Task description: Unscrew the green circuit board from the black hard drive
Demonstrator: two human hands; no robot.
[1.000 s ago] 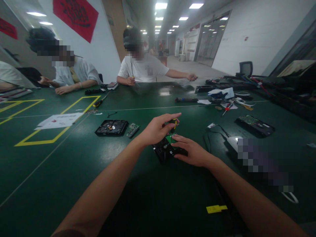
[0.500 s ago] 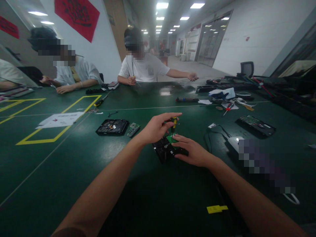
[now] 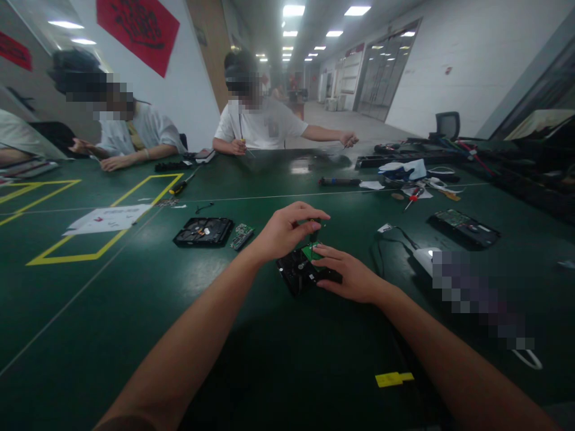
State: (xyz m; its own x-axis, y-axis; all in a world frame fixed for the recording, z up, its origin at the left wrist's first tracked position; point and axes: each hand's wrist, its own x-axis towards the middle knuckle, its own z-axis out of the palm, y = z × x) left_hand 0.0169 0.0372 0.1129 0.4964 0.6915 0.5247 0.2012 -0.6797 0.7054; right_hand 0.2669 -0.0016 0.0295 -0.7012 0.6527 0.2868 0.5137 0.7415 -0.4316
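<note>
Screwdriver (image 3: 315, 232) pinched in left hand (image 3: 286, 231), thumb and fingers closed round its dark handle, index finger stretched out over the top. Tool roughly upright, shaft pointing down at hard drive (image 3: 291, 272); tip contact too small to tell. Right hand (image 3: 350, 275) palm down with fingers spread, thumb apart from them, fingertips on the drive near its green board (image 3: 309, 251), thumb by the near edge; can't tell how hard it presses. Drive sits flat on green table (image 3: 112, 323), directly below the left-hand grip and partly under the right fingers, its right end mostly covered. Just left of the left hand: small circuit board (image 3: 242, 237), then second drive (image 3: 203, 231), lying apart from the first. Third drive (image 3: 465, 228) well off to the right, beyond white cable (image 3: 530, 361). Yellow tag (image 3: 394, 379) near right forearm.
</note>
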